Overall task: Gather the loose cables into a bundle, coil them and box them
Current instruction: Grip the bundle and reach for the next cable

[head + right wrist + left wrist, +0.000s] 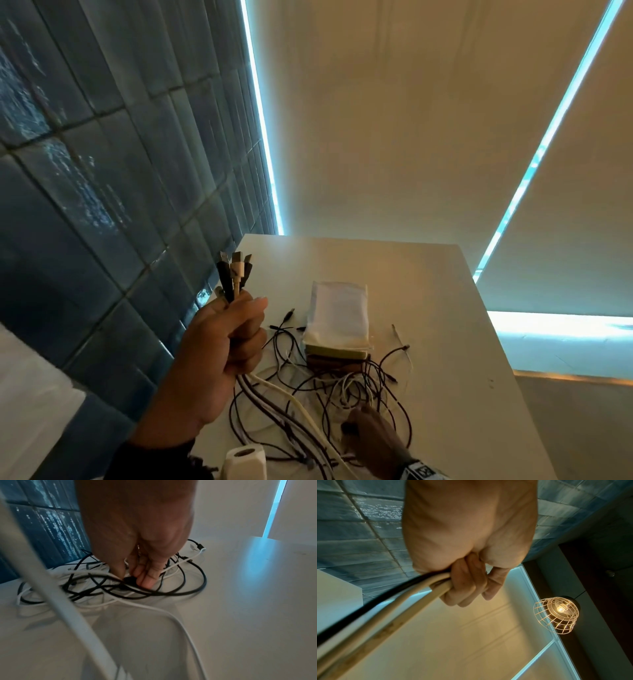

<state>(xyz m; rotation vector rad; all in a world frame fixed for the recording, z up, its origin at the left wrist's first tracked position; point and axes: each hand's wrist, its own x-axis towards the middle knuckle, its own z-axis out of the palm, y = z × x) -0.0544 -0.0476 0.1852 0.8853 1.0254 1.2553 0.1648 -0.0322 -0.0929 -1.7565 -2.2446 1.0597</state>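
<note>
Left hand fisted round a bundle of cable ends, plugs up, held above the white table. Right hand down in the loose cables on the table, fingertips pinching a black plug. Stacked boxes behind the tangle. Blue tiled wall left, blinds ahead, caged lamp overhead.

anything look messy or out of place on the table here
Yes: the loose cables lie in a tangled heap on the white table, crossing each other beside the stack of boxes. Only their plug ends are gathered, gripped in the left hand.
</note>
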